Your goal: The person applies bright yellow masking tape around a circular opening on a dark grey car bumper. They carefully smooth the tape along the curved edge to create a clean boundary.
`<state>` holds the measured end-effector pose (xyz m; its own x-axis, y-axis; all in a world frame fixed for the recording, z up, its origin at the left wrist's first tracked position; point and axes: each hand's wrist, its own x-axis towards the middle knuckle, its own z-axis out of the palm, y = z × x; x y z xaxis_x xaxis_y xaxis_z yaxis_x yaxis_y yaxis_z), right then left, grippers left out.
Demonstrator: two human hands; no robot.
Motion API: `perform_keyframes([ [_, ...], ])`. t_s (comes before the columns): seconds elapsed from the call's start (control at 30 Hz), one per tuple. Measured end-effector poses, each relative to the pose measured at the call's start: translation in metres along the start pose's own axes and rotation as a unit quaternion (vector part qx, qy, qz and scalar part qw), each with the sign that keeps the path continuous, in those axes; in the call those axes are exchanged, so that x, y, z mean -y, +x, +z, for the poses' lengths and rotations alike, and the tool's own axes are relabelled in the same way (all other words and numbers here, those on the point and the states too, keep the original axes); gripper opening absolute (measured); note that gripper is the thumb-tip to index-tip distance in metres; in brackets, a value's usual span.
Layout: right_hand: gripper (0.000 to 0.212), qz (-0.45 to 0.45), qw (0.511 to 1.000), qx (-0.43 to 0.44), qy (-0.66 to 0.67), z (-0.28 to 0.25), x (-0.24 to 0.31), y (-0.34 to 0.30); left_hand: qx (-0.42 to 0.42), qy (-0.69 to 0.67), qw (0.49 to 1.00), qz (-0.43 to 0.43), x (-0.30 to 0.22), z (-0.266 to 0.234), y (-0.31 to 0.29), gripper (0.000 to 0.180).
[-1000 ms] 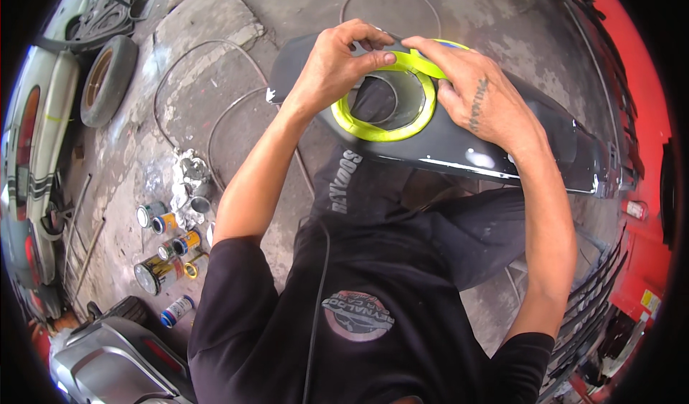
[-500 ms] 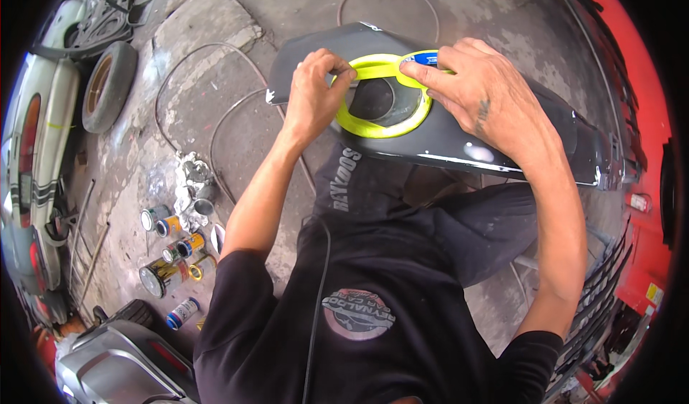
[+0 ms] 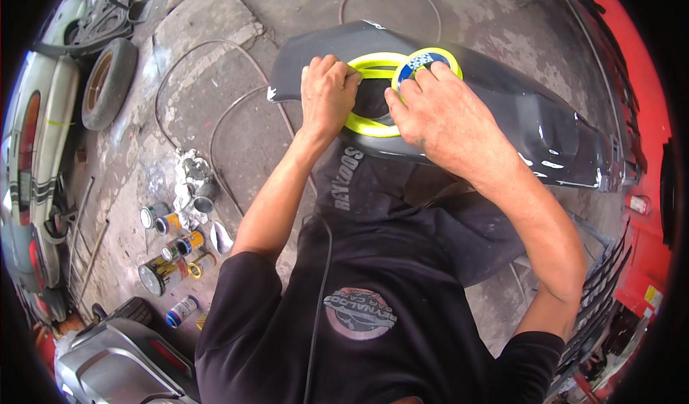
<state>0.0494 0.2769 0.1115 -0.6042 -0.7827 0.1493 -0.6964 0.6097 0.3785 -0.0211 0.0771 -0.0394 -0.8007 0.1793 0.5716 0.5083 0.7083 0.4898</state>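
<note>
A long black moulded panel lies under the left hand and right hand, its round opening between them ringed, where visible, with fluorescent-yellow tape, while the right grips the blue-cored yellow tape roll and the left pinches a narrow strip, seemingly not yet severed from it.

Single head-worn fisheye view; looks down; shirt near, floor farther off.

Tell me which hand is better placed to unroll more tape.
Likely the right hand: it grips the roll, while the left hand holds the strip by the ring's left side.
</note>
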Motion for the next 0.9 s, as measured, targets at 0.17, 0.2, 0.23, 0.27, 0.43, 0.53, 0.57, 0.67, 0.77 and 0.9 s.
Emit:
perform_keyframes([
  [0.17, 0.036, 0.019, 0.994, 0.105, -0.001, -0.005, 0.006, 0.003, 0.002, 0.016, 1.0, 0.017, 0.002, 0.003, 0.001, 0.012],
  [0.2, 0.035, 0.019, 0.994, 0.109, -0.001, -0.005, 0.007, 0.003, 0.007, 0.022, 1.0, 0.022, 0.001, 0.002, 0.002, 0.014],
  [0.23, 0.035, 0.02, 0.993, 0.113, -0.002, -0.004, 0.008, 0.003, 0.011, 0.028, 0.999, 0.026, -0.001, 0.002, 0.003, 0.015],
  [0.27, 0.035, 0.02, 0.994, 0.11, -0.002, -0.004, 0.008, 0.003, 0.015, 0.034, 0.999, 0.03, -0.002, 0.001, 0.004, 0.016],
  [0.43, 0.034, 0.022, 0.993, 0.112, 0.0, -0.002, 0.009, 0.004, 0.022, 0.046, 0.998, 0.043, -0.003, 0.001, 0.007, 0.02],
  [0.53, 0.033, 0.018, 0.993, 0.113, 0.004, -0.003, 0.009, 0.005, 0.025, 0.043, 0.999, -0.002, -0.005, 0.0, 0.006, 0.022],
  [0.57, 0.034, 0.022, 0.993, 0.115, 0.004, -0.003, 0.01, 0.005, 0.026, 0.041, 0.999, -0.023, -0.007, -0.002, 0.006, 0.023],
  [0.67, 0.036, 0.034, 0.993, 0.113, 0.014, -0.005, 0.01, 0.004, 0.08, 0.016, 0.99, -0.113, -0.012, -0.01, 0.009, 0.021],
  [0.77, 0.033, 0.05, 0.994, 0.086, 0.044, -0.01, 0.002, -0.005, 0.052, -0.027, 0.992, -0.114, -0.015, -0.011, 0.012, 0.024],
  [0.9, 0.027, 0.054, 0.996, 0.065, 0.039, -0.03, -0.023, -0.024, 0.078, -0.021, 0.989, -0.12, -0.012, -0.009, 0.011, 0.03],
])
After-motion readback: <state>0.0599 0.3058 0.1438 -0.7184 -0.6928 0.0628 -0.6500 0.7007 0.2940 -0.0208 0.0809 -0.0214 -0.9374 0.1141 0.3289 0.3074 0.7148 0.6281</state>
